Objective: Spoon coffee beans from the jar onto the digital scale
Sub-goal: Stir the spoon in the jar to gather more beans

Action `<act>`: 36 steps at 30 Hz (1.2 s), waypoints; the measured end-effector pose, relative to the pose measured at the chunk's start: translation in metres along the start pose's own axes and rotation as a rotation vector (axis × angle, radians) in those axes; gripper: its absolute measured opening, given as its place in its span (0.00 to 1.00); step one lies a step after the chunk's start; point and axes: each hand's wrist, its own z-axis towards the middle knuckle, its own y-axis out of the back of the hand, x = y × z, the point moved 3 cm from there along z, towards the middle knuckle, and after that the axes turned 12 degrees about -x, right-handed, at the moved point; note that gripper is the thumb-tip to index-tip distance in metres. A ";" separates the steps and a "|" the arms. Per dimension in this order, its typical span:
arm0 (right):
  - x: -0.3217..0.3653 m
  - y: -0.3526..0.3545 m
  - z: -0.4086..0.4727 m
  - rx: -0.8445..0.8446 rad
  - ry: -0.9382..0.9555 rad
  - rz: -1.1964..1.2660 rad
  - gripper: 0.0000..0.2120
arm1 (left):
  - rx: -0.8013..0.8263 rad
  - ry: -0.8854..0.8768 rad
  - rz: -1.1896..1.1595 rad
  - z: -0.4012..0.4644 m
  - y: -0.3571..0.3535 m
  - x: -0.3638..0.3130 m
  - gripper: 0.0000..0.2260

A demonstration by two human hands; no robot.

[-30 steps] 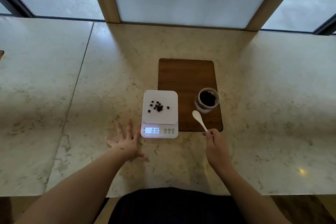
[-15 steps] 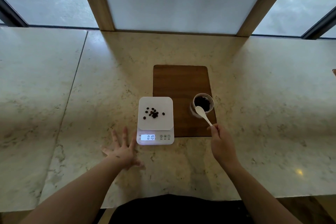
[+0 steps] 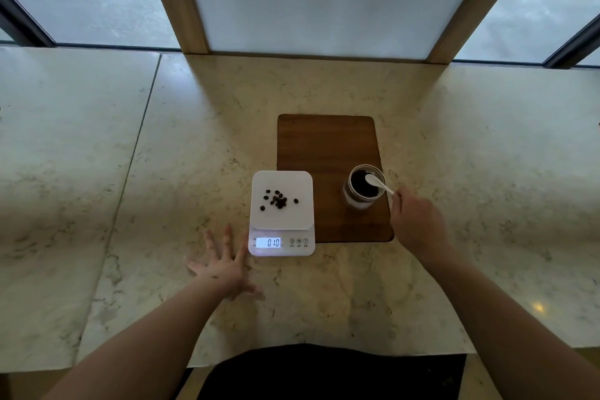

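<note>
A white digital scale [image 3: 281, 214] sits on the marble counter, its lit display reading 010. Several dark coffee beans [image 3: 278, 199] lie scattered on its platform. To its right a small glass jar [image 3: 363, 188] of beans stands on a brown wooden board [image 3: 324, 146]. My right hand [image 3: 417, 224] grips the handle of a white spoon [image 3: 376, 182], whose bowl is over the jar's mouth, at the beans. My left hand [image 3: 224, 265] rests flat on the counter with fingers spread, just left of the scale's front corner.
The marble counter [image 3: 130, 204] has a seam running down its left side. Two wooden posts [image 3: 175, 0] and a frosted panel rise at the back edge. The near counter edge is close to my body.
My right hand carried the spoon from in front of the board up and right into the jar's mouth. The left hand and the scale reading stayed the same.
</note>
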 end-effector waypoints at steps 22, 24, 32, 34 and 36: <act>0.005 0.000 0.039 0.070 0.135 -0.288 0.09 | -0.027 -0.005 0.016 0.002 -0.003 0.002 0.62; 0.006 -0.003 0.039 0.091 0.139 -0.303 0.10 | -0.013 -0.010 0.006 0.000 0.000 0.001 0.62; -0.009 -0.022 0.041 0.147 -0.086 -0.067 0.07 | -0.003 0.001 0.013 -0.003 0.002 -0.001 0.62; -0.012 -0.025 0.045 0.202 -0.154 -0.030 0.04 | -0.002 0.006 0.017 -0.001 0.001 -0.001 0.63; -0.013 -0.028 0.048 0.258 -0.210 -0.015 0.06 | -0.003 0.012 0.018 0.001 -0.001 0.000 0.63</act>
